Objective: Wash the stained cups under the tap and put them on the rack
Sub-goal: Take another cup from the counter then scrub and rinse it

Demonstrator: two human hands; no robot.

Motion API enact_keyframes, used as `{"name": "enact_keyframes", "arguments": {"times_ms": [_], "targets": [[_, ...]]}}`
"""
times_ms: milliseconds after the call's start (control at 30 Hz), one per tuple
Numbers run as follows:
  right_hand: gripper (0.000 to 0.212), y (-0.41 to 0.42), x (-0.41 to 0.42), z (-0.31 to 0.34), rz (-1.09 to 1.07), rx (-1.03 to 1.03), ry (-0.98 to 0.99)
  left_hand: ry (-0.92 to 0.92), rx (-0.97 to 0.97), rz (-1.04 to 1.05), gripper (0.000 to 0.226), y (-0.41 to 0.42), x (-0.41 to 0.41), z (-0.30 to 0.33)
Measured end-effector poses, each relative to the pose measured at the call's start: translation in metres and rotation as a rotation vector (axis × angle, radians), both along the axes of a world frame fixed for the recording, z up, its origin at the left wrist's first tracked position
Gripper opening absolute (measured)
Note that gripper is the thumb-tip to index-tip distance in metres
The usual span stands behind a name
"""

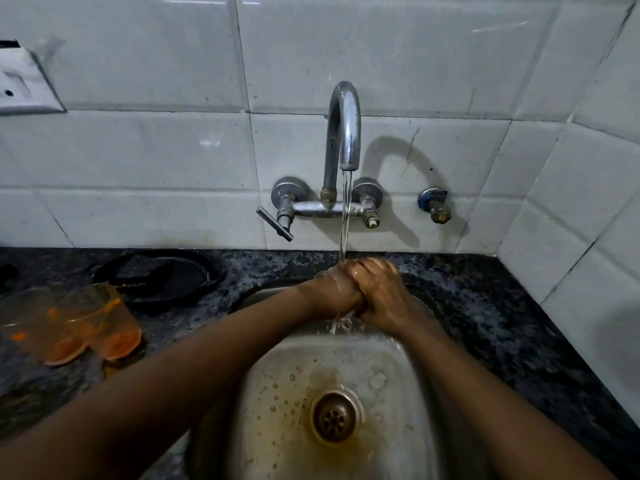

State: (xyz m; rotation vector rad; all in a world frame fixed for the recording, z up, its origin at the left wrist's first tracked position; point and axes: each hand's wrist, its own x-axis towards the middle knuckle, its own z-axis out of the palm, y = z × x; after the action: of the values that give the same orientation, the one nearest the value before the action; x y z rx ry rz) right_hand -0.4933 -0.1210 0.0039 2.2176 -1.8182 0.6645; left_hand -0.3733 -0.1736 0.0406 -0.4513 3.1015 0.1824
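Water runs from the chrome tap [343, 133] onto my two hands, which meet over the back of the steel sink [408, 393]. My right hand [379, 292] curls its fingers over a faint glassy outline that looks like a clear cup [331, 277]. My left hand [337, 294] lies inside or behind that outline, with its fingers hidden. Two clear cups with orange stains [69, 320] lie tipped on the dark counter to the left, away from both hands.
A black pan [162, 275] sits on the speckled granite counter [502, 306] behind the stained cups. The tap's lever [275, 223] sticks out on the left. White tiled walls close in at the back and right. The sink's drain [334, 417] has brown stains around it.
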Motion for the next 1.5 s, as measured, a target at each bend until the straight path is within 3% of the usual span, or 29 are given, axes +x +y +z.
{"name": "enact_keyframes", "arguments": {"times_ms": [67,167,200,233,267,333,400,467,500,600,700,767,833,867,967,1000,1033,1067,1200,1267,1333,1367,1467,1500], "targets": [[0.086,0.001,0.001,0.001,-0.029,0.137,-0.088,0.002,0.245,0.094,0.028,-0.004,0.004,-0.002],[0.097,0.003,0.003,0.001,-0.118,0.381,-0.175,0.110,1.064,0.359,0.020,-0.015,0.026,0.004],[0.101,0.005,0.004,0.000,-0.166,0.445,-0.178,0.175,1.291,0.448,0.022,-0.021,0.032,0.004],[0.103,0.007,0.005,-0.001,-0.206,0.483,-0.185,0.242,1.382,0.509,0.027,-0.025,0.035,0.002],[0.102,0.009,0.007,-0.002,-0.237,0.501,-0.190,0.299,1.350,0.539,0.035,-0.023,0.034,0.001],[0.099,0.008,0.016,-0.002,-0.294,0.496,-0.182,0.453,1.059,0.614,0.050,-0.006,0.022,-0.004],[0.102,0.007,0.029,-0.002,-0.356,0.474,-0.168,0.727,0.782,0.789,0.043,0.015,0.007,-0.017],[0.105,0.008,0.034,-0.001,-0.319,0.464,-0.158,1.003,0.698,0.965,0.033,0.022,0.002,-0.028],[0.106,0.010,0.033,0.000,-0.261,0.496,-0.237,1.082,0.749,1.012,0.032,0.019,0.004,-0.029],[0.104,0.022,0.017,0.009,0.023,0.671,-0.870,1.208,1.097,0.922,0.035,0.010,0.012,-0.025],[0.091,0.036,0.010,0.009,0.257,0.889,-1.586,1.300,1.288,0.840,0.041,0.009,0.016,-0.026],[0.089,0.042,0.012,0.007,0.277,0.910,-1.774,1.288,1.336,0.837,0.038,0.010,0.016,-0.028],[0.095,0.045,0.017,0.006,0.142,0.885,-1.691,1.184,1.270,0.834,0.038,0.010,0.014,-0.028],[0.099,0.044,0.021,0.006,0.031,0.840,-1.519,1.096,1.207,0.851,0.036,0.010,0.012,-0.028],[0.120,0.042,0.042,0.000,-0.262,0.633,-0.604,0.846,0.946,0.973,0.031,0.011,0.002,-0.024],[0.124,0.042,0.048,-0.002,-0.304,0.576,-0.465,0.855,0.895,1.014,0.033,0.012,0.001,-0.023],[0.125,0.043,0.050,-0.004,-0.279,0.576,-0.488,0.902,0.890,1.039,0.034,0.012,0.001,-0.023],[0.124,0.044,0.047,-0.002,-0.195,0.623,-0.659,0.976,0.950,1.040,0.034,0.011,0.003,-0.024],[0.100,0.049,0.031,0.008,0.151,0.753,-1.673,1.243,1.420,0.944,0.026,0.014,0.013,-0.026],[0.099,0.051,0.031,0.008,0.160,0.768,-1.844,1.261,1.459,0.941,0.025,0.015,0.013,-0.029],[0.099,0.051,0.035,0.005,0.037,0.780,-1.738,1.196,1.358,0.911,0.028,0.015,0.011,-0.030],[0.099,0.049,0.039,0.003,-0.074,0.748,-1.554,1.129,1.258,0.883,0.030,0.014,0.009,-0.030],[0.113,0.041,0.050,0.002,-0.337,0.591,-0.738,0.972,0.941,0.904,0.032,0.013,0.000,-0.026],[0.114,0.040,0.051,0.001,-0.320,0.562,-0.670,0.987,0.890,0.934,0.034,0.011,0.000,-0.024]]}}
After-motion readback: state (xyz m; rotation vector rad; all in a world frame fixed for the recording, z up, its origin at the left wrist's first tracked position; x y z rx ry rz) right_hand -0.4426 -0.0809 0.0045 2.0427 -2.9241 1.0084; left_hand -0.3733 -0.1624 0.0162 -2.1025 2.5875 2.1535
